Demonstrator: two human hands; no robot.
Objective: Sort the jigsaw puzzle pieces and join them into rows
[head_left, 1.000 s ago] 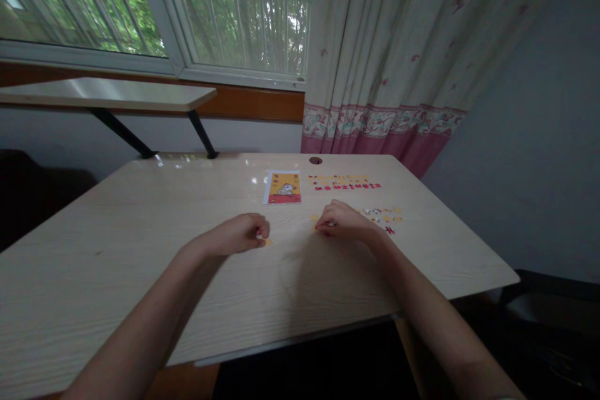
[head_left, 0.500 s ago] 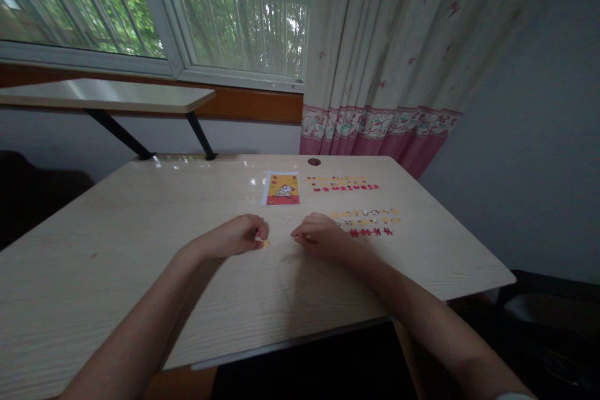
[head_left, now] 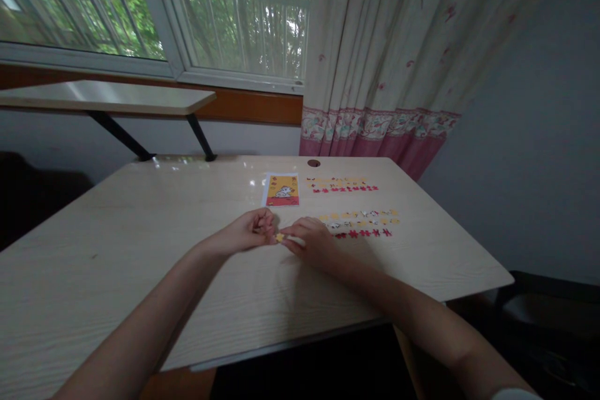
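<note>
Close by, along the slanting front edge of the table [head_left: 117, 231] to a rounded corner at the right; outside the left forearm, a wide spread of wood grain. Reaching inward with fingertips nearly meeting: at the left hand [head_left: 253, 229], a curled pinch on a small yellow piece [head_left: 280, 237]; at the right hand [head_left: 313, 240], back upward, fingers narrowed against that piece, impossible to tell whether gripping too. Bright, tiny, knobbly in outline, between both sets of fingertips. Just beyond to the right, near rows of pieces [head_left: 364, 234] in yellow, white and red. Farther, beside a picture card [head_left: 282, 184], far rows of pieces [head_left: 360, 188]; then, by the back edge, a round hole [head_left: 314, 163].
</note>
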